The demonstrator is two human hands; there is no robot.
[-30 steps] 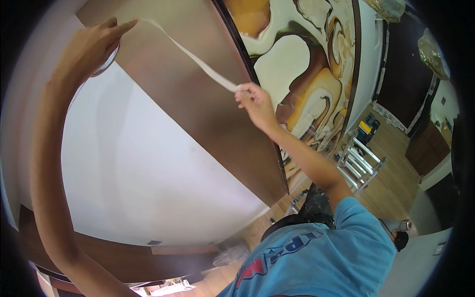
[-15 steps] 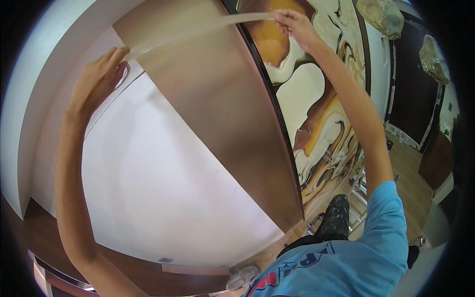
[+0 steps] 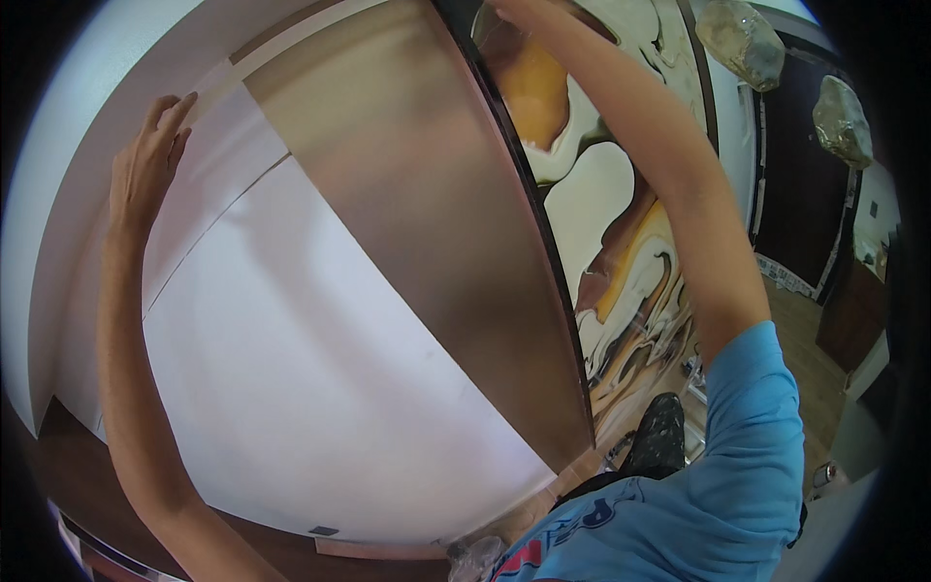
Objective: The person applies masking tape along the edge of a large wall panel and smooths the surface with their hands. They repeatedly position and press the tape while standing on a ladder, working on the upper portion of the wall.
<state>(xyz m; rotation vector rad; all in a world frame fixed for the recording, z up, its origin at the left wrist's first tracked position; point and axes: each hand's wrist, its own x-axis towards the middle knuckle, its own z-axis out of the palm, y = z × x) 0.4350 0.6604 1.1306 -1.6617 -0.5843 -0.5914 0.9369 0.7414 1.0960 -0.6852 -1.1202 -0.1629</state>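
My left hand (image 3: 150, 160) is raised at the upper left, fingers curled and closed on a strip of pale tape (image 3: 308, 34). The roll, partly seen under this hand earlier, cannot be made out now. The strip stretches up to the right, across the top of a brown panel (image 3: 427, 262), and leaves the picture at the upper edge. My right hand (image 3: 506, 8) is at the top edge, before a marbled panel (image 3: 592, 189); its fingers are mostly cut off, but the taut strip runs toward it. Below my left hand is a large white panel (image 3: 291, 359).
A dark upright trim (image 3: 524, 194) divides the brown and marbled panels. Two glassy hanging lamps (image 3: 742, 44) are at the upper right. Beyond them stands a dark door (image 3: 805, 165) with taped edges. Below, beside my dark paint-spotted shoe (image 3: 659, 432), are metal rungs (image 3: 696, 388).
My right hand has moved up and left to the picture's upper edge. My left hand has shifted left. The tape strip now slants more steeply and lies higher.
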